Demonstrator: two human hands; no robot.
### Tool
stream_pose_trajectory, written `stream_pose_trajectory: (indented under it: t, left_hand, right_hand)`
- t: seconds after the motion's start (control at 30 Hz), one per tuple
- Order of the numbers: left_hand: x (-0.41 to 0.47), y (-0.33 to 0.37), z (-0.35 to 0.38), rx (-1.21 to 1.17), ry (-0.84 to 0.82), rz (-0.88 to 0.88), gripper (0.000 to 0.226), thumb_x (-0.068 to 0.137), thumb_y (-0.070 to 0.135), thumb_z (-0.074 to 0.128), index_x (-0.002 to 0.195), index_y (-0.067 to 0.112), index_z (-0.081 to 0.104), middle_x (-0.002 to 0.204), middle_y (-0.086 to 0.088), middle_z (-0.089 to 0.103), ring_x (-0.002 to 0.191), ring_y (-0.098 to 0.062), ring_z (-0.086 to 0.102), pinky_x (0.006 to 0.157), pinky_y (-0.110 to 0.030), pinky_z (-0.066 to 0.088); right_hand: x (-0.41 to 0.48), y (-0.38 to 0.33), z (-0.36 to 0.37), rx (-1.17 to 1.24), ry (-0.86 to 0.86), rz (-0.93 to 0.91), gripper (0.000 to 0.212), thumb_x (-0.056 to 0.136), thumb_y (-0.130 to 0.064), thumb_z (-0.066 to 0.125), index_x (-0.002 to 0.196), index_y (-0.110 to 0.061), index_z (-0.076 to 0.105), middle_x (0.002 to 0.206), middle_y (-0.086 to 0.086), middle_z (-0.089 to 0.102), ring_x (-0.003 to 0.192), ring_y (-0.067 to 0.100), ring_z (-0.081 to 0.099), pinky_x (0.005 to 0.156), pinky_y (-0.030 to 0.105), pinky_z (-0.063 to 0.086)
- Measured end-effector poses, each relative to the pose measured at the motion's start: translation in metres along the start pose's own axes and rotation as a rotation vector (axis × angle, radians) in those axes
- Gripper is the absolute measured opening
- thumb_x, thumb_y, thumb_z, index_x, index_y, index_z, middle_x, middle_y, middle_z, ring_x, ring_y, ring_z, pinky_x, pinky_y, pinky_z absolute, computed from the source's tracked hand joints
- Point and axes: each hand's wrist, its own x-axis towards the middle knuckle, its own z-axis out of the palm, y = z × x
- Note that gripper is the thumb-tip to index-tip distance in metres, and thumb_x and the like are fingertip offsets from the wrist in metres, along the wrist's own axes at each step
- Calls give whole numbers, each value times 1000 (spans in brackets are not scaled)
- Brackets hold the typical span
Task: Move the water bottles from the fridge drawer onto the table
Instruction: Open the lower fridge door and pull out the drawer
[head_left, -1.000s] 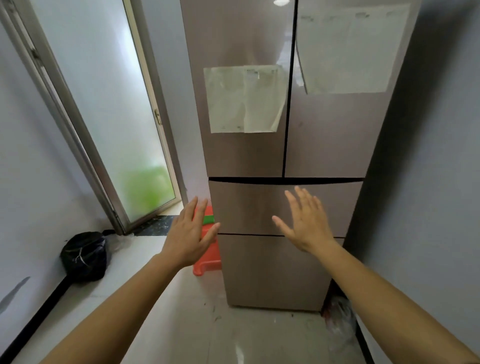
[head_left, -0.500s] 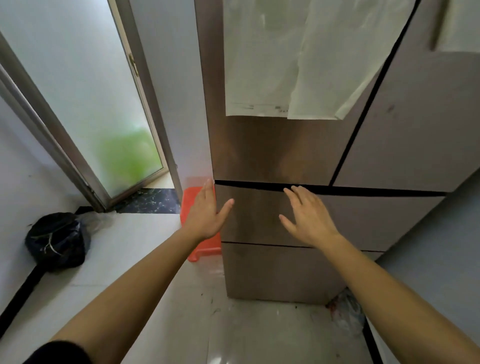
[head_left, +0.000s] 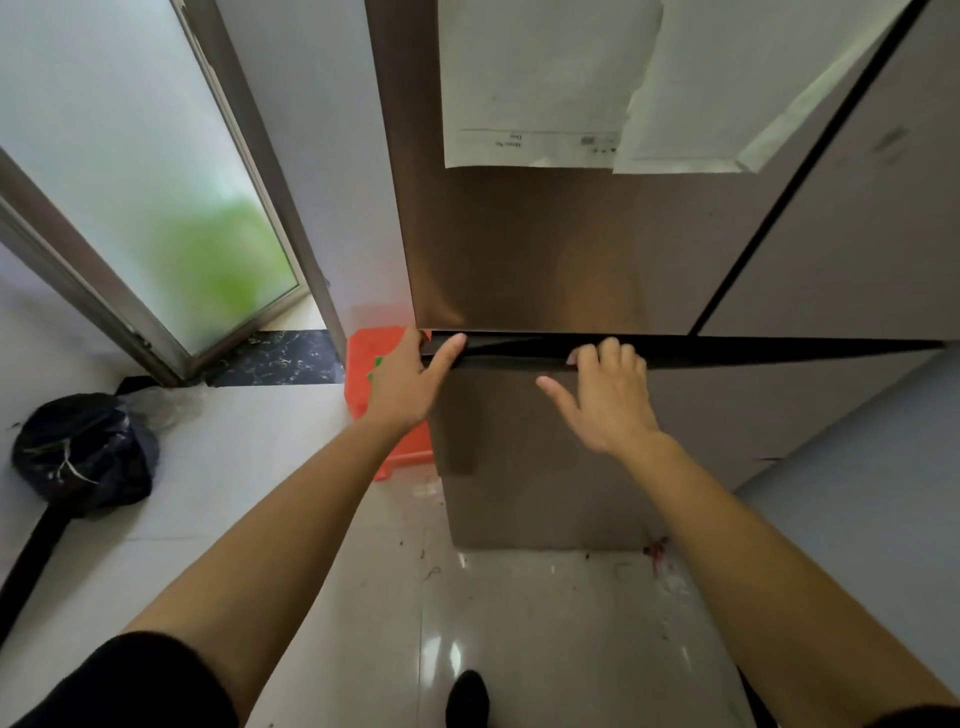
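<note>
Left hand (head_left: 410, 387): grip hooked round top-left corner of bronze metal fridge drawer (head_left: 519, 426); thumb lies along its top edge.
Right hand (head_left: 610, 405): fingers curled over same edge, thumb splayed on front.
Water bottles: hidden from view.

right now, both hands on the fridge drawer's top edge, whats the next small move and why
Probably pull the fridge drawer straight out: the right hand curls over its top edge, the left hand grips its left corner, and it looks barely open, if at all.
</note>
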Motion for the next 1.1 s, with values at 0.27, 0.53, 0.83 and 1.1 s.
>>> stream_pose_trajectory:
  t: [0.27, 0.53, 0.83, 1.1]
  left_hand:
    - [-107, -5, 13, 14, 63, 15, 49, 88, 74, 41, 114, 32, 41, 96, 12, 60, 81, -10, 61, 69, -27, 50]
    - [-245, 22, 24, -200, -118, 92, 58, 71, 84, 57, 108, 40, 55, 106, 4, 64, 98, -16, 62, 89, -43, 54]
    - [-341, 79, 86, -580, -542, -287, 99, 74, 94, 22, 140, 26, 51, 140, 0, 56, 128, -18, 52, 110, -49, 40]
    - [-392, 176, 199, -589, -905, -164, 87, 74, 94, 24, 145, 46, 41, 148, 7, 49, 139, -20, 43, 109, -61, 35]
  right_hand:
    - [-78, 26, -10, 97, -6, -131, 64, 96, -64, 26, 126, -13, 51, 115, 9, 50, 110, 29, 45, 109, 42, 31]
    - [-183, 61, -45, 409, -6, -29, 71, 101, -55, 26, 159, -19, 7, 127, 8, 54, 134, 25, 42, 124, 42, 9]
    - [-312, 121, -64, 676, -87, 127, 63, 104, -50, 28, 159, -30, 3, 167, -2, 5, 152, 11, -6, 124, 40, 7]
    - [-411, 217, -113, 978, -161, 485, 45, 102, -47, 47, 140, -24, 55, 158, -10, 31, 140, 5, 35, 120, 29, 21]
